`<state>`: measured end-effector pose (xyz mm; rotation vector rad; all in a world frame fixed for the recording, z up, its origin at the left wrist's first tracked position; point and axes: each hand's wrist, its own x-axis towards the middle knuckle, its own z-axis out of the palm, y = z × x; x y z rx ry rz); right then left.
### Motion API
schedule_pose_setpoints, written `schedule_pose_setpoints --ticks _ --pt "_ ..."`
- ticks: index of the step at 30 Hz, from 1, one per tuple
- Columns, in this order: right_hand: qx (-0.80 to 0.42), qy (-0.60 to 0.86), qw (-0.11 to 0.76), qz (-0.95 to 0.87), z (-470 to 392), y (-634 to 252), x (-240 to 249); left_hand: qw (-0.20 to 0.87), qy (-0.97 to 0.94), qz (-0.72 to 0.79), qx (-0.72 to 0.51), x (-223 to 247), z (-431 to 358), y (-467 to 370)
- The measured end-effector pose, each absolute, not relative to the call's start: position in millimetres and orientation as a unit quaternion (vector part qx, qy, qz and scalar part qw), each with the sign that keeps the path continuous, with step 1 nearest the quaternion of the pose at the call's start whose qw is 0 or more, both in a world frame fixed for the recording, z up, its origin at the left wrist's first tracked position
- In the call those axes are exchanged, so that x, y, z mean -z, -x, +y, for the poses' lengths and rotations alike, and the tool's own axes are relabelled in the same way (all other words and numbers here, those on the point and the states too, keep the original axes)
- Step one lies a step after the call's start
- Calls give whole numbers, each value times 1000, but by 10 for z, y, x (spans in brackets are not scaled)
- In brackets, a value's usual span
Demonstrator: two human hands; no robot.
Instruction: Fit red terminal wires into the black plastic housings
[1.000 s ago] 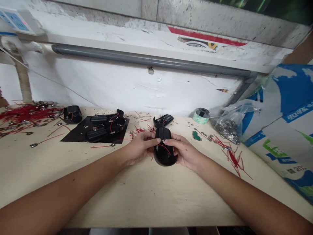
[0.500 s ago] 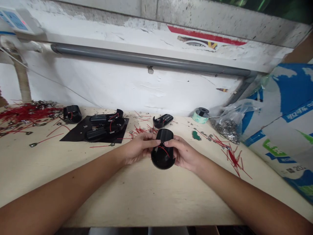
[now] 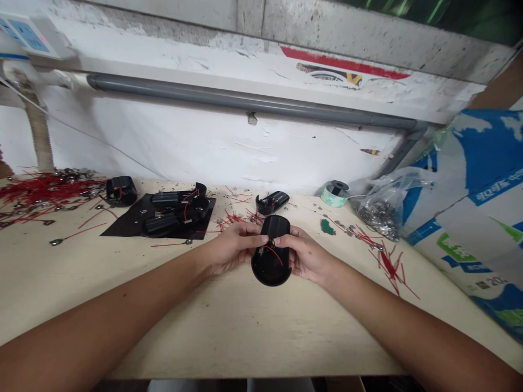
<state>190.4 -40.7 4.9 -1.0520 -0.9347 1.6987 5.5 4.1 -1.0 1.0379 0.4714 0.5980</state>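
Between my hands is a black plastic housing (image 3: 271, 271) with a rounded, open lower end, tilted towards me above the table. A short red wire (image 3: 274, 253) curves across its inside. My left hand (image 3: 233, 247) grips the housing's left side, thumb pressed on its middle. On the other side my right hand (image 3: 306, 251) grips it, with the thumb tip close to the left one. Whatever small part lies under the thumbs is mostly hidden. Just behind my hands lie loose red wires (image 3: 241, 218) and a similar black housing (image 3: 272, 202).
Two more housings lie on a black sheet (image 3: 122, 226) at left; another housing (image 3: 121, 191) stands near a heap of red wires with metal tabs (image 3: 44, 188). Rightwards are a tape roll (image 3: 335, 194), a green piece (image 3: 327, 226), a bag of metal parts (image 3: 379, 212) and a large box (image 3: 469, 218).
The housing has tipped slightly in my hands, so more of its open rounded end faces me. Both hands keep their hold, and the other things lie as before.
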Motion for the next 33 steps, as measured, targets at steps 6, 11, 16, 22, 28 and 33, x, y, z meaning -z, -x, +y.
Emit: schedule_pose_setpoints --ticks 6,11,16,22,28,33 --pt "-679 432 450 -387 -401 -1902 -28 795 -471 240 -298 -12 4 -79" --pt "-686 400 439 -419 -397 -1939 3 785 -487 238 -298 -10 -9 -93" --pt "-695 396 433 -416 -399 -1956 32 786 -492 234 -291 -2 -18 -104" --pt "-695 400 432 -413 -411 -1930 -6 775 -503 240 -298 22 -22 -102" --pt "-684 426 429 -408 -416 -1917 -25 779 -492 240 -306 5 -37 -109" --pt "-686 422 429 -409 -406 -1916 -9 780 -492 234 -309 -23 -41 -120"
